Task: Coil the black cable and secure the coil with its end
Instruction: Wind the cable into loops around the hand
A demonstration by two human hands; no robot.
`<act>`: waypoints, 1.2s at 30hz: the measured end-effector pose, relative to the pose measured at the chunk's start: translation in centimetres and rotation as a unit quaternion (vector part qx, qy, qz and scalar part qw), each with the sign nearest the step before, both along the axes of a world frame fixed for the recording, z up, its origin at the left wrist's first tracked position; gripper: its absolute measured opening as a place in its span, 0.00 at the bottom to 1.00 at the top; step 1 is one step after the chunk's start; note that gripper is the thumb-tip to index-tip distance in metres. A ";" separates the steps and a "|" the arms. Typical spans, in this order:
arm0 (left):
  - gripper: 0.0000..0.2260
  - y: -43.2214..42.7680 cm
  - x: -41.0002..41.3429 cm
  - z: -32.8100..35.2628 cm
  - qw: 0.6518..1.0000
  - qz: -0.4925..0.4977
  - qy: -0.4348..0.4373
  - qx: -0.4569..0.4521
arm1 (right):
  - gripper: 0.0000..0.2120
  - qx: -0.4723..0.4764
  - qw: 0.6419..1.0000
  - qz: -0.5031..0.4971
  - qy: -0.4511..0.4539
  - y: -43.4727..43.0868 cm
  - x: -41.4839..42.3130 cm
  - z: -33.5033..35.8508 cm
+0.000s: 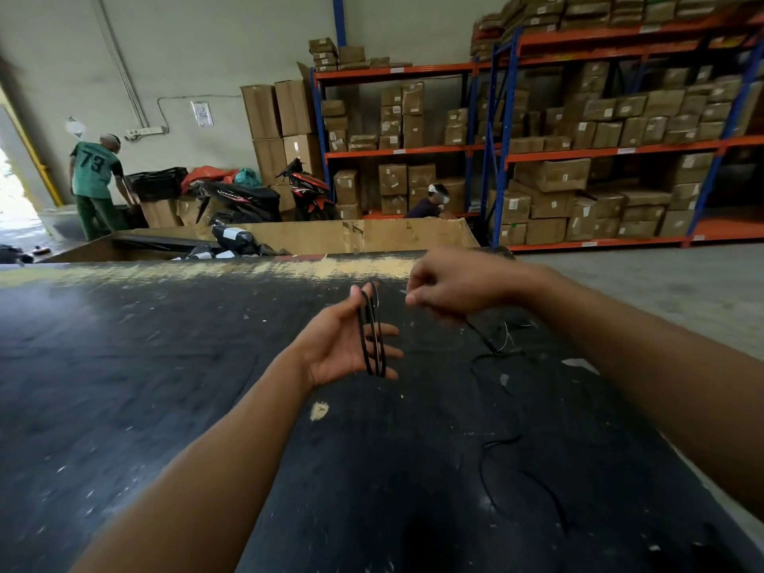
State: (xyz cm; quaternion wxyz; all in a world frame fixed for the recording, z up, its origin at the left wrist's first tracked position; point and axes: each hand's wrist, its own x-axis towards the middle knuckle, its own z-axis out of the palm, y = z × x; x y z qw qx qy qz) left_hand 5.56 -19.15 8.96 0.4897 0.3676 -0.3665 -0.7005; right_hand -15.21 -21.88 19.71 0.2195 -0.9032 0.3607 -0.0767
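Observation:
A thin black cable (373, 337) runs in a few loops around my left hand (345, 345), from the thumb down to the lower fingers. That hand is held palm up over the black table, fingers spread inside the loops. My right hand (452, 287) hovers just to the right and slightly higher, fingers closed on the cable strand that leads away from the loops. From there the loose cable (496, 444) drops to the table and snakes toward the near right edge, hard to follow against the dark top.
The black table (165, 366) is scuffed, with pale chips and a worn far edge. Behind it stands a large cardboard bin (372, 233). Racks of boxes (599, 159) fill the right. A person in green (95, 179) stands far left; another crouches by the racks (430, 200).

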 end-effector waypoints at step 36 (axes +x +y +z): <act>0.21 3.7 -3.2 2.7 0.967 -0.249 -0.050 -0.034 | 0.03 -0.094 0.991 -0.015 0.095 -6.3 -2.3 -4.8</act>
